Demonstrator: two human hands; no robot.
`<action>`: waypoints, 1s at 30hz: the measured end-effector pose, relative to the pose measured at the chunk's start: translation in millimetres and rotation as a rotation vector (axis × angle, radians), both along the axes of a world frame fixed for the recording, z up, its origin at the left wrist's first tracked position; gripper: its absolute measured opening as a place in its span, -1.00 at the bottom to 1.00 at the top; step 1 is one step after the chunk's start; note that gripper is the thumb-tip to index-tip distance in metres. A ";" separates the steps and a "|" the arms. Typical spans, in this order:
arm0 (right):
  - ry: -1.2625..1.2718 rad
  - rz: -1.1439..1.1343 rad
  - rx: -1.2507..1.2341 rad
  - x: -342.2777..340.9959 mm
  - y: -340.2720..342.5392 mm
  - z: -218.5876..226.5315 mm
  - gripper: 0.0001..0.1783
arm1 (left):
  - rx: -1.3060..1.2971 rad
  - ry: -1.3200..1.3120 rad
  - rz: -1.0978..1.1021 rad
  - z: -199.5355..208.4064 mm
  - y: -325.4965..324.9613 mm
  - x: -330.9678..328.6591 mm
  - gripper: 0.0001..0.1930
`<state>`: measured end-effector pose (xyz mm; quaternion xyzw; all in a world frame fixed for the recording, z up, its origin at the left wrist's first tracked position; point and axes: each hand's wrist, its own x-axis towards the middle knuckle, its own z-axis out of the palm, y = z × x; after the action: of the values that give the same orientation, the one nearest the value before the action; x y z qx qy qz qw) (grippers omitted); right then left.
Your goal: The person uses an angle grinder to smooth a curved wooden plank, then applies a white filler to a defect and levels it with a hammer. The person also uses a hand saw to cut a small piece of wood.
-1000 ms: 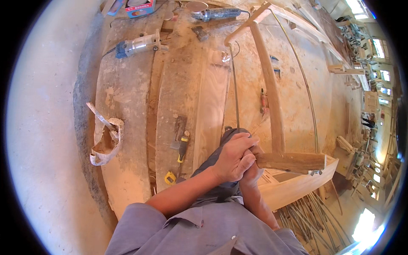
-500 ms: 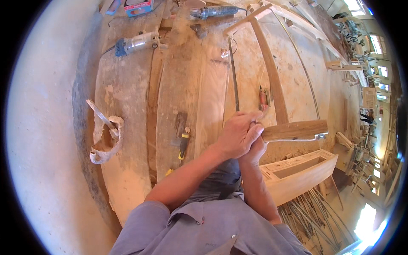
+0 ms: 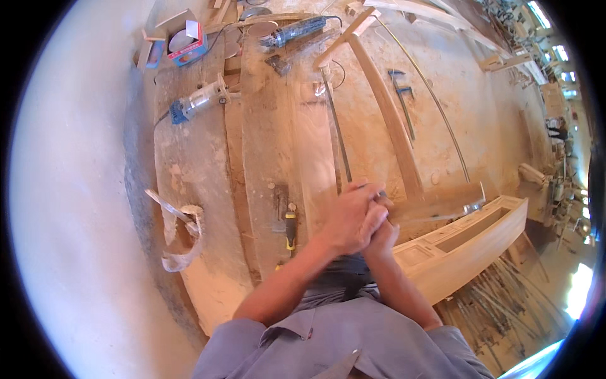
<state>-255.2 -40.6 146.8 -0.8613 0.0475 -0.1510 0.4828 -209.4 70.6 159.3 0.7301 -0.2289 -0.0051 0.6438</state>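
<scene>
Both my hands are clasped close together at the near left corner of a wooden frame. My left hand (image 3: 347, 220) lies over my right hand (image 3: 380, 232), with fingers wrapped around the near end of a bar clamp (image 3: 338, 126). Most of that clamp end is hidden under the fingers. The wooden frame (image 3: 386, 107) has a long middle rail and a crosspiece at each end. Its near crosspiece (image 3: 435, 203) is smeared by motion. A second bar clamp (image 3: 435, 107) runs along the frame's right side.
Left, on the plank bench (image 3: 192, 151), are a trim router (image 3: 199, 102), angle grinder (image 3: 297, 30), yellow-black-handled tool (image 3: 290, 228) and curved strip (image 3: 183, 260). A blue clamp (image 3: 402, 95) lies right of the rail. A drawer-like wooden case (image 3: 467, 249) stands at right above metal bars (image 3: 505, 303).
My view has shifted, so bench things sit lower and further right. The frame has shifted against the floor; the blue clamp now shows right of its rail. My hands stay on the clamp.
</scene>
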 end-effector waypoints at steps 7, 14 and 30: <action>0.209 -0.154 0.514 38.0 11.5 -26.2 -0.84 | -0.017 0.081 0.066 -25.3 -0.4 44.4 -0.65; 0.054 -0.182 0.860 17.8 19.8 -6.1 -0.86 | 0.129 -0.138 0.024 -46.8 -3.7 16.9 -0.49; 0.148 -0.228 0.751 63.5 18.9 -47.0 -0.89 | 0.037 0.165 0.047 -35.3 1.6 59.8 -0.66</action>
<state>-191.7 -21.7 99.8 -0.6228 0.2291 -0.1133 0.7394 -149.6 72.2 124.0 0.7443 -0.1579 -0.0545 0.6467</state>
